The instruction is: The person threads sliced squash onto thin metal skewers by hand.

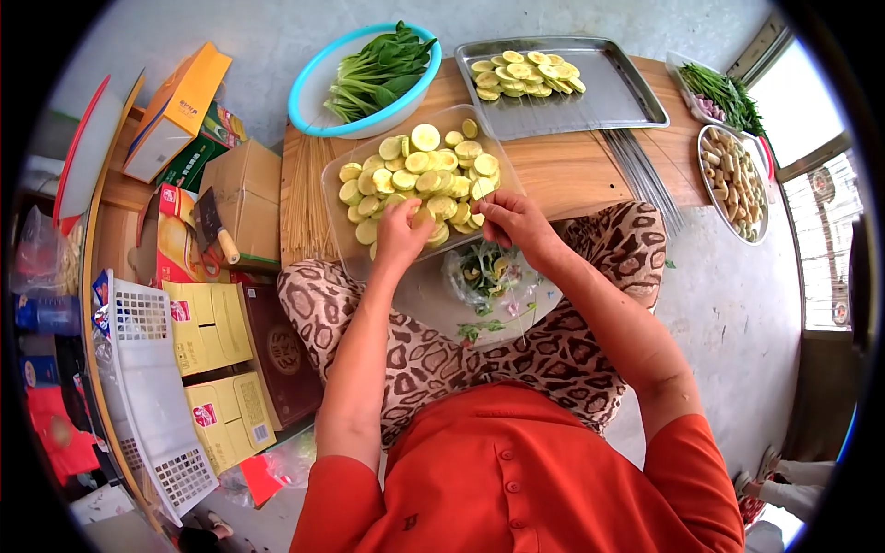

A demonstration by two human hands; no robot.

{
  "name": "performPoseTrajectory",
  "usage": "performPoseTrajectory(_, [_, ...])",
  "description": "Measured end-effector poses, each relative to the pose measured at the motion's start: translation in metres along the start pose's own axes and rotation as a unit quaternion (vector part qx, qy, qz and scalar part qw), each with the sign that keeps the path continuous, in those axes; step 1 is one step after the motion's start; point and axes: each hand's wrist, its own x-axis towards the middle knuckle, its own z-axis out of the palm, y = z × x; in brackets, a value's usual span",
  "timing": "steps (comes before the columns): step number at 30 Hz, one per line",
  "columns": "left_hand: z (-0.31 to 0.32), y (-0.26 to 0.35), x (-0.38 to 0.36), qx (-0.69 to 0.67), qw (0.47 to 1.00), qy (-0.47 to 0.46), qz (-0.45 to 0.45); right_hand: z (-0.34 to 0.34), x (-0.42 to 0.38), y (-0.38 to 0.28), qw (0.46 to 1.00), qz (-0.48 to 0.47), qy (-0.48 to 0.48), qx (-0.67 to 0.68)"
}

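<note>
Many round zucchini slices (426, 137) lie in a clear plastic tub (334, 217) at the table's front edge. My left hand (403, 230) is over the near part of the tub, its fingers closed around a slice at the fingertips. Just right of it, at the tub's near right corner, my right hand (516, 221) is pinched on a thin skewer that points up toward the slices. Further back, a metal tray (613, 88) holds rows of slices at its left. A bundle of metal skewers (636, 170) rests at the table's right front.
A blue-rimmed basin (304, 97) of greens stands at the back left, with wooden sticks (309, 198) in front. At right are a plate of rolled pieces (733, 180) and green stalks (728, 97). Below my hands sits a bag of scraps (489, 276). Boxes (207, 323) stand left; a person's feet show lower right.
</note>
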Motion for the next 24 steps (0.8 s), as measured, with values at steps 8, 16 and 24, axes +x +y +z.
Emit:
performPoseTrajectory(8, [-0.024, 0.007, 0.007, -0.675, 0.718, 0.027, -0.167, 0.031, -0.016, -0.006, 0.992, 0.046, -0.111, -0.027])
performPoseTrajectory(16, [-0.012, 0.000, 0.015, -0.734, 0.660, 0.029, -0.160, 0.046, -0.011, -0.002, 0.986, 0.041, -0.153, -0.050])
performPoseTrajectory(24, [-0.007, 0.007, 0.018, -0.735, 0.655, 0.021, -0.174, 0.052, -0.010, -0.008, 0.985, 0.065, -0.148, -0.051])
